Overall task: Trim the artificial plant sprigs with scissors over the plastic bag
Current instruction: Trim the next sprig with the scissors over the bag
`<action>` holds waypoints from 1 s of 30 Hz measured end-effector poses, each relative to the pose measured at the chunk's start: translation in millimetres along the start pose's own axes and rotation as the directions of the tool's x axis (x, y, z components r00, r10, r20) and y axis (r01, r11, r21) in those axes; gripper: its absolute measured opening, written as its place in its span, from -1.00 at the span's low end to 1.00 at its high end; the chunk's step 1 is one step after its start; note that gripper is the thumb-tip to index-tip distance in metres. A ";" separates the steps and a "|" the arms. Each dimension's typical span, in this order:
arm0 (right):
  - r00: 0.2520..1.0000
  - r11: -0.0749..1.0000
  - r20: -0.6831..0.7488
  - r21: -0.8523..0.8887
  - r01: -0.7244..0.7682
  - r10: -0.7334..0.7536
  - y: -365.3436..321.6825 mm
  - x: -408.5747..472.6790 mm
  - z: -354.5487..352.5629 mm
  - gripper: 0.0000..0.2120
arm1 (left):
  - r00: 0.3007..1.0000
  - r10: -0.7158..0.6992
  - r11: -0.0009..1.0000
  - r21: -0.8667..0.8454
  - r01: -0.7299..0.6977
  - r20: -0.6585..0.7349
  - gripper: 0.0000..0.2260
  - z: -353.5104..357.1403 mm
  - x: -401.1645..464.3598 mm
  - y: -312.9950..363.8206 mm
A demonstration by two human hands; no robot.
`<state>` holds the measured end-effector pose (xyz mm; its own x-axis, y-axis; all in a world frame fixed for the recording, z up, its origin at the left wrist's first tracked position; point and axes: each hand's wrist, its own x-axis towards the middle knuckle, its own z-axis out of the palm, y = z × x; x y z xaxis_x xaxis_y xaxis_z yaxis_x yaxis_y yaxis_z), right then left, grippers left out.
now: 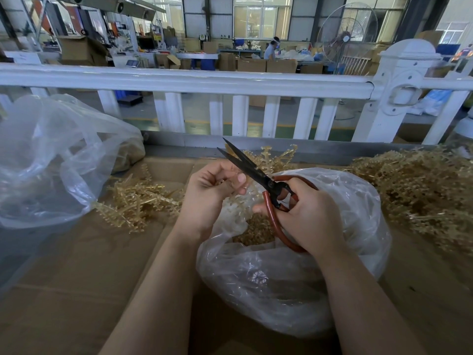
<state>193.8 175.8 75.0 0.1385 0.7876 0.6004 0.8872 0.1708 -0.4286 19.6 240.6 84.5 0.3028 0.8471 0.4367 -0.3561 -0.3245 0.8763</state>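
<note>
My left hand (208,192) pinches a tan artificial plant sprig (272,156) whose fronds stick up behind the scissors. My right hand (307,216) grips black-bladed scissors (249,169) by their red handles; the blades are slightly apart and point up and to the left, past my left thumb. Both hands hover over a clear plastic bag (294,278) that holds tan trimmings (258,231) at its mouth.
A heap of sprigs (419,190) lies to the right, a smaller bunch (135,203) to the left. A large clear bag (51,160) stands at the far left. Brown cardboard (76,278) covers the table. A white railing (230,80) runs along the far edge.
</note>
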 end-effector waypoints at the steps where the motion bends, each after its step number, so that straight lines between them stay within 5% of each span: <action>1: 1.000 1.000 -0.006 0.025 -0.002 0.002 0.6 -0.1 0.2 -0.38 | 1.000 -0.011 1.000 -0.022 0.011 -0.009 -0.95 -0.5 0.0 -0.3; 15: 0.973 0.916 0.015 0.335 -0.222 0.230 0.4 5.1 2.7 -0.38 | 0.993 -0.095 0.992 -0.093 0.089 -0.072 -0.96 -4.9 1.2 -1.1; 22: 0.962 0.860 0.121 0.430 -0.274 0.245 3.6 9.6 6.6 -0.77 | 0.993 -0.099 0.992 -0.085 0.093 -0.069 -0.87 -3.2 1.4 -2.3; 30: 0.935 0.761 0.244 0.545 -0.352 0.257 0.1 10.6 8.4 -0.86 | 0.995 -0.095 0.993 -0.068 0.093 -0.019 -0.92 4.0 -0.2 -3.0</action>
<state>191.6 189.2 75.6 0.2505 0.9248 0.2863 0.3871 0.1754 -0.9052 24.1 239.7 82.7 0.3183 0.8820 0.3476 -0.3855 -0.2145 0.8974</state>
